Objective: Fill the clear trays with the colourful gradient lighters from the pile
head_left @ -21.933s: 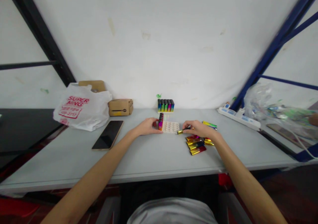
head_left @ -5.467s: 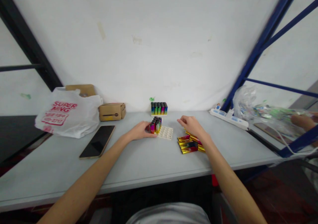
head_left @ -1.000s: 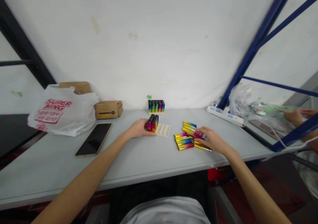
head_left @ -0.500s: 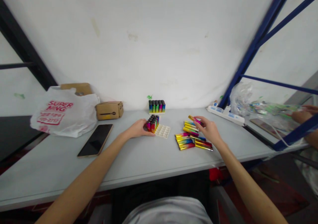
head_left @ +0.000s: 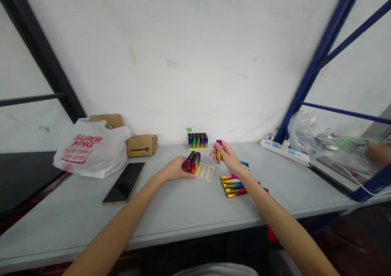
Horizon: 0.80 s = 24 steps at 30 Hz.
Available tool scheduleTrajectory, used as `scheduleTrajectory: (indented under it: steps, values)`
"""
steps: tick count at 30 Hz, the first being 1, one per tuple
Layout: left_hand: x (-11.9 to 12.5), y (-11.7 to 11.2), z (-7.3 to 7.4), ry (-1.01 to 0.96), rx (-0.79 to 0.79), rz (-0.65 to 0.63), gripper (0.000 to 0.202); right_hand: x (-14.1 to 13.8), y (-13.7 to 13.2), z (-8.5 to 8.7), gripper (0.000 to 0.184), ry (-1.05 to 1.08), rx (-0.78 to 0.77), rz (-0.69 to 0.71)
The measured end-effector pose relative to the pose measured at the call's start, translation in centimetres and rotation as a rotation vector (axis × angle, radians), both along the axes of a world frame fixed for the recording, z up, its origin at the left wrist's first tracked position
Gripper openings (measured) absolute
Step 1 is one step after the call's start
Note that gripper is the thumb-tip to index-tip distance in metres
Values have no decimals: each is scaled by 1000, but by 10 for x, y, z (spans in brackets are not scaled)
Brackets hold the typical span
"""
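My left hand [head_left: 176, 169] is wrapped around the left end of a white lighter tray [head_left: 209, 171]. Shiny multicoloured lighters [head_left: 192, 164] with dark tops stand in that end; the round holes on its right side show bare. Up in the air, right of the tray, my right hand [head_left: 227, 155] pinches a single lighter [head_left: 219, 149], pink above and gold below, held upright. Beneath my right wrist and forearm lies a pile of loose lighters [head_left: 233, 185], partly hidden by the arm. Against the wall stands a second block of upright lighters [head_left: 198, 140] in a pale base.
On the left are a phone [head_left: 124, 183], a cardboard box [head_left: 142, 145] and a white plastic bag [head_left: 91, 147]. A power strip [head_left: 285, 151] lies at the right beside a blue frame [head_left: 305, 84]. Beyond it, another person's hand [head_left: 378, 153] is near clear plastic bags [head_left: 336, 142].
My right hand has moved left from above the pile towards the tray, turning its lighter from slanted to upright. My left hand stays at the tray. The camera view has shifted slightly.
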<state>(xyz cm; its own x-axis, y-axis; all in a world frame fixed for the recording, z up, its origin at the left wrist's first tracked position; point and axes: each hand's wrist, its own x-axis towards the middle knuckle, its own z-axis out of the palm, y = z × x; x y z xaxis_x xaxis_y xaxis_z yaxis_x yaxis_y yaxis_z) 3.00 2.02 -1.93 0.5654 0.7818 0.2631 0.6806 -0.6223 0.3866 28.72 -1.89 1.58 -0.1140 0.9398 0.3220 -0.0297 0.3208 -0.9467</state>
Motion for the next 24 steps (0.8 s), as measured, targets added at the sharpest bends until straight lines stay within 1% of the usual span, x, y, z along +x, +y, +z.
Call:
scheduleTrajectory:
  steps: [2,5,9,11,13,16,20,24]
  values:
    - [1,-1,1,-1,-2,4,68,-10,7,-5,51,-35,21,-24]
    - [1,-2,2,-5,-7,-3,67,-18,11,-17,51,-93,25,-140]
    - [0,-1,2,8,4,-22,66,-21,4,-29,55,-300,134,-259]
    - [0,0,1,28,8,-28,67,-20,0,-31,55,-361,170,-306]
    - [0,0,1,46,8,-29,68,-20,-2,-31,54,-389,169,-350]
    - [1,0,2,58,3,-26,68,-21,-2,-31,48,-414,141,-389]
    - [1,-1,3,57,-9,0,69,-21,-1,-32,39,-439,153,-429]
    - [1,-1,3,32,-32,1,69,-21,-4,-31,44,-458,167,-446]
